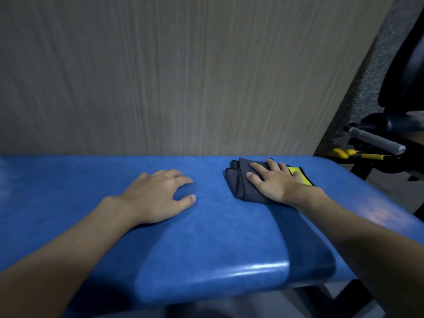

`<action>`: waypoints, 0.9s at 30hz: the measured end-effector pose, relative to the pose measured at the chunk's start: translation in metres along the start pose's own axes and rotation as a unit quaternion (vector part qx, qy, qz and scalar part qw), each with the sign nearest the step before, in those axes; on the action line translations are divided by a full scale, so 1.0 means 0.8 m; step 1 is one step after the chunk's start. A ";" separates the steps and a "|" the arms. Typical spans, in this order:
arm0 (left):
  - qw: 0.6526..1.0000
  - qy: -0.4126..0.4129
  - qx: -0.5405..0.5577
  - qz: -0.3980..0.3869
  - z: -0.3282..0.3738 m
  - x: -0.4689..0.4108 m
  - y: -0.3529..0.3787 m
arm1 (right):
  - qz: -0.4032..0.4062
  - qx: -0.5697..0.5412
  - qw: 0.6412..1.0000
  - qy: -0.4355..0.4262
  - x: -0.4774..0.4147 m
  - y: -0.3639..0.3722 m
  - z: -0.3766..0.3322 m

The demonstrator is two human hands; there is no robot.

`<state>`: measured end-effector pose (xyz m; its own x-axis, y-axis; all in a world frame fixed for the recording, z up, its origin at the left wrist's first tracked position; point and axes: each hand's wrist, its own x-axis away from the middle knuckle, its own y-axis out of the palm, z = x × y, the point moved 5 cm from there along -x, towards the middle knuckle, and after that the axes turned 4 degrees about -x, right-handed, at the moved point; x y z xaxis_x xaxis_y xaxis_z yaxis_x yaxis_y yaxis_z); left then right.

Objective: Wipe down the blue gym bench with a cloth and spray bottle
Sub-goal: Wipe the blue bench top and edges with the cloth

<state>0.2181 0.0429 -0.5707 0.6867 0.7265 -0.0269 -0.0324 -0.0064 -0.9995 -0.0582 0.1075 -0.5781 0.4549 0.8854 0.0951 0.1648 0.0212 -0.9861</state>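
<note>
Nearest me, the blue gym bench spans the view. On its far right part I note a folded grey-and-yellow cloth, with my right hand pressing it flat, fingers spread. My left hand rests palm-down on bare padding, fingers slightly bent, thumb apart. A wood-grain wall stands behind.

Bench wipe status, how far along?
Done: nothing provable; the blue bench shows no clear wiped streaks. In hand: the right hand presses a folded grey-and-yellow cloth flat on its far right; the left hand rests on bare bench. Left: likely most of the surface; no spray bottle in view.
</note>
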 end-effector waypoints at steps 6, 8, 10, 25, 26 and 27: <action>0.999 -0.044 -0.001 0.004 -0.058 0.038 -0.001 | -0.011 0.007 0.998 -0.054 -0.001 0.015 -0.086; 0.998 -0.069 -0.002 0.006 -0.076 0.049 -0.005 | -0.012 0.012 0.997 -0.080 -0.004 0.017 -0.112; 0.996 -0.093 -0.011 0.001 -0.093 0.059 -0.008 | -0.015 -0.002 0.994 -0.105 -0.002 0.015 -0.121; 0.984 -0.168 -0.037 -0.038 -0.179 0.136 -0.013 | -0.036 0.018 0.985 -0.169 0.004 0.027 -0.205; 0.984 -0.171 -0.039 -0.039 -0.188 0.143 -0.013 | -0.035 0.019 0.984 -0.175 0.006 0.029 -0.219; 0.983 -0.173 -0.040 -0.041 -0.197 0.150 -0.013 | -0.035 0.022 0.983 -0.181 0.007 0.031 -0.233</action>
<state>0.4154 0.0216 -0.5663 0.3951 0.9174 0.0474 0.0799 0.0171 -0.9967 0.1111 0.0264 -0.5768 0.1021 0.9879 0.1164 0.1439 0.1011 -0.9844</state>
